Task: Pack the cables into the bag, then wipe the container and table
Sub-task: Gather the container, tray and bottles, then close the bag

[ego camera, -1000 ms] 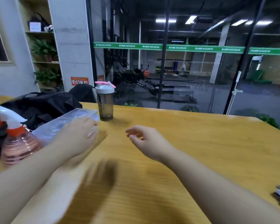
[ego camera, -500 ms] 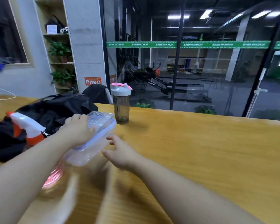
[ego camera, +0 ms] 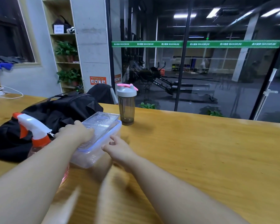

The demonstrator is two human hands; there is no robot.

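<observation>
A clear plastic container (ego camera: 105, 129) with a ribbed lid and blue-edged rim lies tilted just right of the black bag (ego camera: 63, 109) on the wooden table (ego camera: 200, 151). My left hand (ego camera: 78, 131) grips the container from above, fingers curled over the left side of its lid. Just beside the container's right wall is my right hand (ego camera: 120, 147), fingers loosely spread and holding nothing. The bag is slumped at the left, and no cables show in it.
A spray bottle (ego camera: 34, 131) with a white and orange trigger stands left of my left forearm, in front of the bag. A dark shaker bottle (ego camera: 127, 104) with a pink cap stands behind the container. A white cable (ego camera: 6, 92) lies far left. Glass wall behind the table.
My left hand took hold of the container and drew it away from the bag toward me. My right hand moved left to the container's side.
</observation>
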